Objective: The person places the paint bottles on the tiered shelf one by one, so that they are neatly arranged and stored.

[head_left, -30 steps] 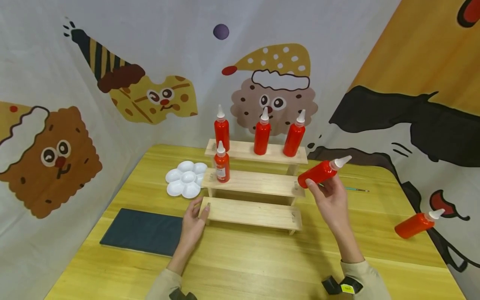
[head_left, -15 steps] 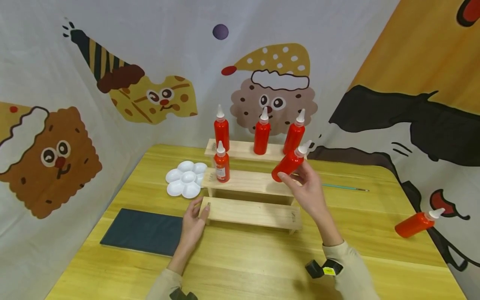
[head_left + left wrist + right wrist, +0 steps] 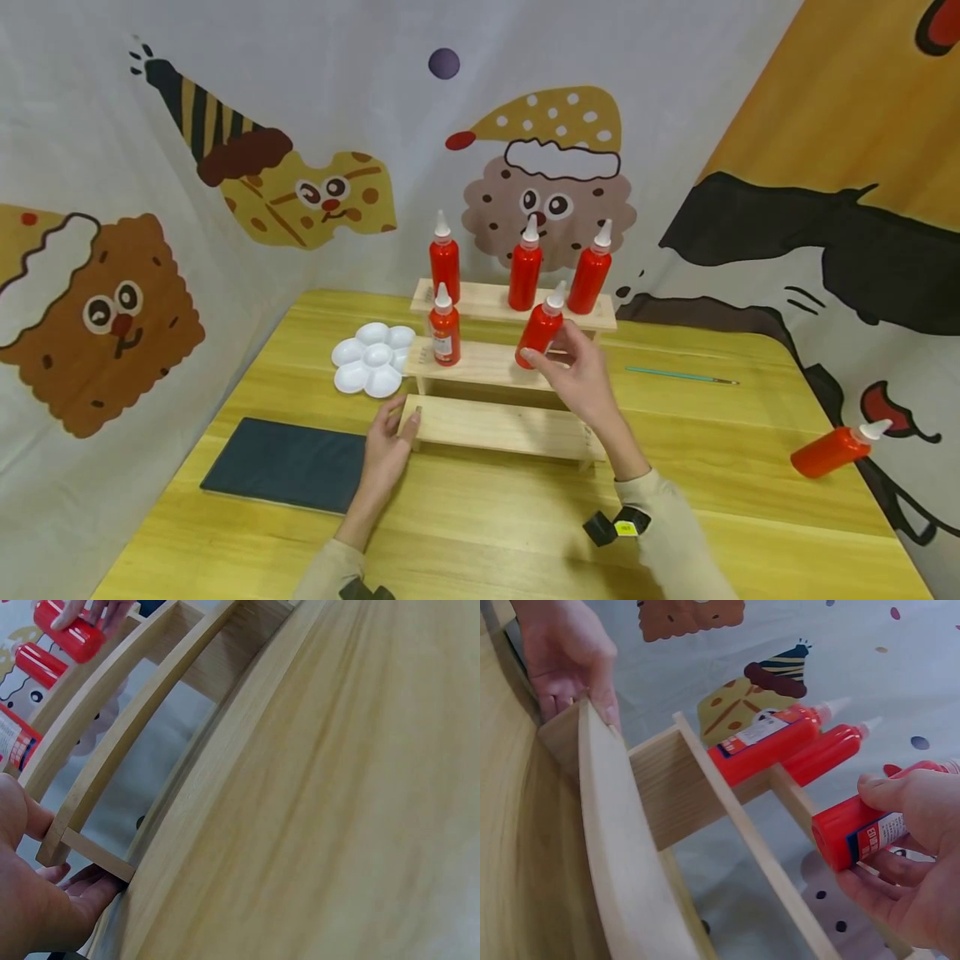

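Note:
A three-step wooden rack (image 3: 480, 423) stands on the table. My left hand (image 3: 386, 446) grips the left end of its lowest step, thumb above and fingers under the board in the left wrist view. Above the middle step, my right hand (image 3: 581, 375) holds a red squeeze bottle (image 3: 537, 333) with a white pointed cap, tilted slightly right. In the right wrist view, thumb and fingers wrap this bottle's (image 3: 855, 825) lower part; its base seems just off the wood. Another red bottle (image 3: 445, 333) stands at the middle step's left end. Three more red bottles (image 3: 525, 273) stand on the top step.
A white flower-shaped palette (image 3: 373, 358) lies left of the rack, and a dark flat board (image 3: 288, 462) is nearer, beside my left forearm. On the right are a thin paintbrush (image 3: 682, 375) and a red bottle (image 3: 831, 450) near the edge. A printed cloth hangs behind.
My right hand has carried the red bottle leftward from beyond the rack's right end to over the middle step, turning it more upright. The left hand has stayed on the lowest step.

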`<state>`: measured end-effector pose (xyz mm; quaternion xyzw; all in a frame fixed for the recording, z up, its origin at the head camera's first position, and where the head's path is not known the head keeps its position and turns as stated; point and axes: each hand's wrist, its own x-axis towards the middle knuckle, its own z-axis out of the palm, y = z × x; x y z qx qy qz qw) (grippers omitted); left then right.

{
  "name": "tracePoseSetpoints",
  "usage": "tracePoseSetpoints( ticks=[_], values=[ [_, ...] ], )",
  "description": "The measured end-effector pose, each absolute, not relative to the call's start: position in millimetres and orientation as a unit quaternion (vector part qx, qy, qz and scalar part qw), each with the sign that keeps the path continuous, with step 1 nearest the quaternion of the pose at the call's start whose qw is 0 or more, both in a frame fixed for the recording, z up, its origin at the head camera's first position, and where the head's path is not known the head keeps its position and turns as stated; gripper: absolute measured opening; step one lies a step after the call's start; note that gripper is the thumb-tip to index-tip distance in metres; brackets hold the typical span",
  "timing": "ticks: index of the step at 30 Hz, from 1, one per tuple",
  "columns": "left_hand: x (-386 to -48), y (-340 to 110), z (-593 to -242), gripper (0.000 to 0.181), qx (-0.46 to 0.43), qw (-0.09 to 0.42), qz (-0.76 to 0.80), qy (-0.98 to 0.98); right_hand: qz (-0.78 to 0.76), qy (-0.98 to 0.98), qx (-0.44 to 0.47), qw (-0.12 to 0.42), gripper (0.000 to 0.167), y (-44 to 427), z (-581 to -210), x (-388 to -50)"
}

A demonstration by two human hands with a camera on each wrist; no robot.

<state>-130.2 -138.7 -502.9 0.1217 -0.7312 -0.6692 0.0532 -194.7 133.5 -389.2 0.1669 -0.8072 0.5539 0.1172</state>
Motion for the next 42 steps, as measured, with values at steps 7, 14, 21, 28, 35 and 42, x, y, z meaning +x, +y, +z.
tracePoseSetpoints(
  ticks=[7,14,21,28,35,42],
  values=[
    [-130.7,-137.8,-502.8,0.044,0.116,0.06,-0.668,-0.732,0.545,-0.818,0.155,0.101,0.042,123.3,-400.8,-201.2],
    [-130.4,-138.1,-501.7,0.045,0.117,0.06,-0.673,-0.728,0.536,-0.824,0.153,0.098,0.044,113.0,-406.8,-207.0],
    [-129.3,-139.3,-501.0,0.046,0.114,0.053,-0.675,-0.727,0.533,-0.823,0.164,0.109,0.045,107.0,-408.6,-208.8],
    [-128.6,-137.9,-502.5,0.044,0.12,0.053,-0.672,-0.729,0.517,-0.836,0.134,0.126,0.046,104.0,-410.7,-207.8],
    [-128.7,-138.0,-504.9,0.044,0.116,0.051,-0.674,-0.728,0.511,-0.839,0.127,0.137,0.052,107.6,-408.3,-199.2],
    [-129.7,-138.6,-505.1,0.045,0.116,0.051,-0.673,-0.728,0.516,-0.834,0.133,0.145,0.052,131.0,-394.5,-181.7]
  ],
)
